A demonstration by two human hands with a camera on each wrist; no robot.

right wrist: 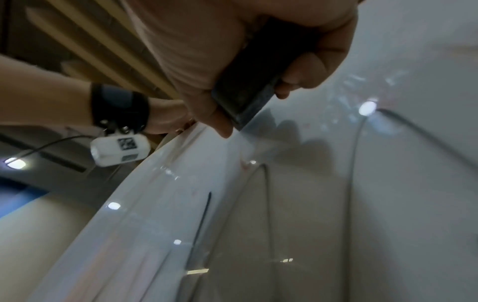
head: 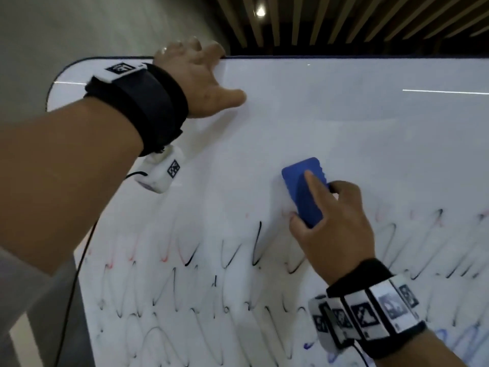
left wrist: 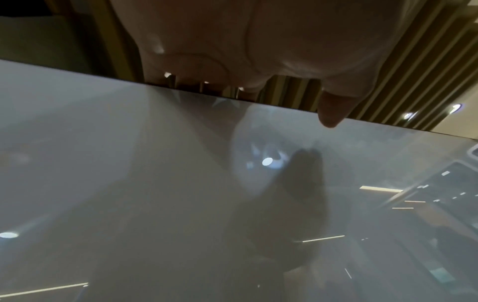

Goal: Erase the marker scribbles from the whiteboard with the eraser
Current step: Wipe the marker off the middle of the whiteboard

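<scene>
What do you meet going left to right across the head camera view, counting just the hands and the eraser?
Left hand gripping the white whiteboard's top edge → blue rectangular eraser → right hand holding it.

Slatted timber ceiling [head: 344, 19] runs dark overhead, pale battens over black gaps. Recessed downlight [head: 260, 12] glows near top centre. Plain grey wall [head: 92, 25] fills upper left. More slats [left wrist: 424, 67] and round spotlights [left wrist: 455, 107] seen from left wrist. Light dim, cool.

Right hand [right wrist: 232, 51] gripping dark eraser [right wrist: 261, 81] against marked whiteboard [right wrist: 336, 204]
</scene>
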